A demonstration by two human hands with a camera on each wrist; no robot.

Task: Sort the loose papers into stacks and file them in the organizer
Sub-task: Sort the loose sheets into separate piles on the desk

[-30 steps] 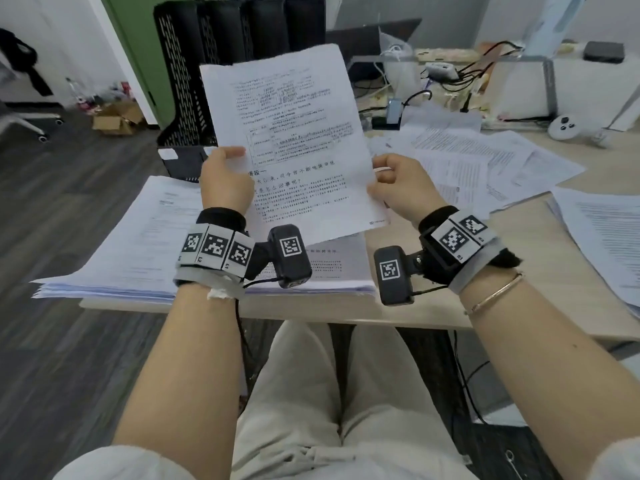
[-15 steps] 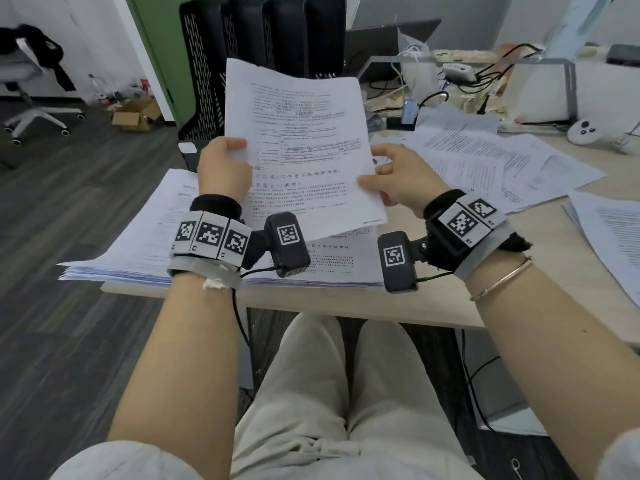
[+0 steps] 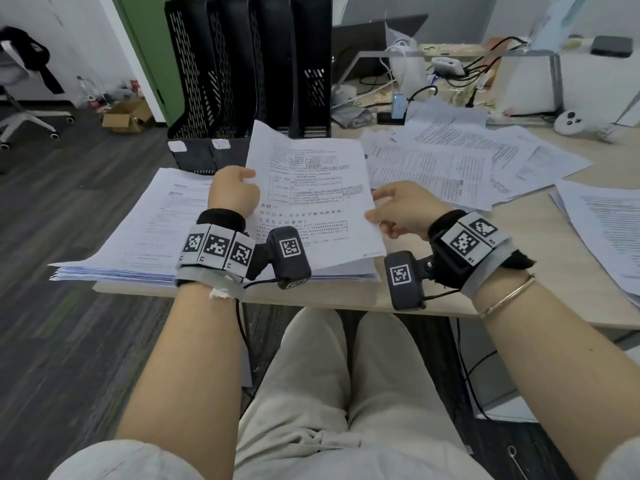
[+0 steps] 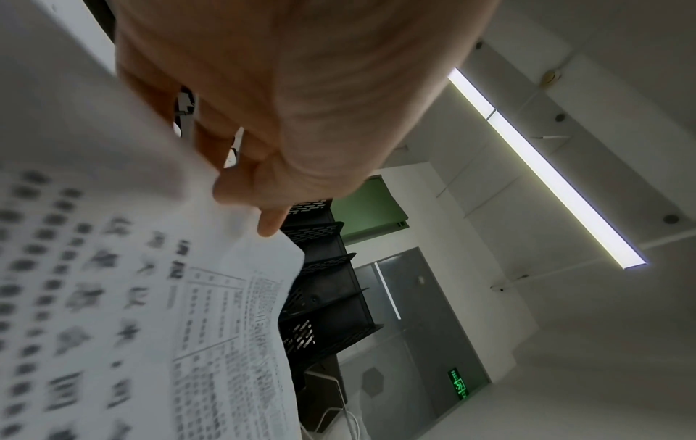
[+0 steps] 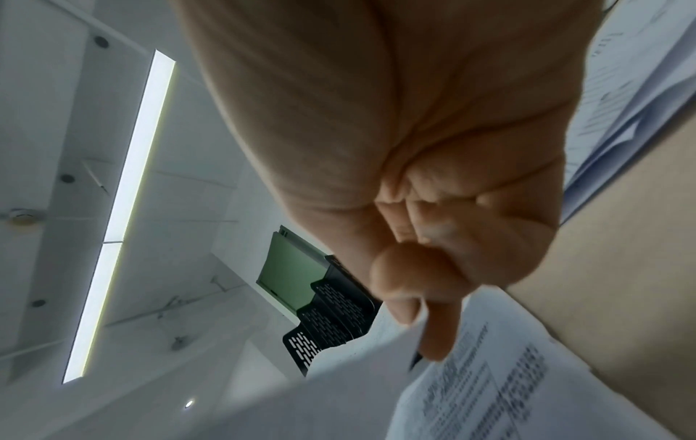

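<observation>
Head view: both hands hold one printed sheet point(image 3: 313, 202) tilted up over the paper stack point(image 3: 138, 237) on the tabletop point(image 3: 519, 271), left hand point(image 3: 232, 195) gripping its left edge, right hand point(image 3: 401, 207) pinching the right edge. The black mesh organizer point(image 3: 249, 64) stands behind, loose papers point(image 3: 467, 161) to the right.

Left wrist view: fingers point(image 4: 211, 143) curl behind the sheet.

Right wrist view: thumb point(image 5: 403, 285) and a fingertip pinch the sheet's edge.

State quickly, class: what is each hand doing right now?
Left hand: grips the printed sheet at its left edge.
Right hand: pinches the same sheet's right edge.
</observation>
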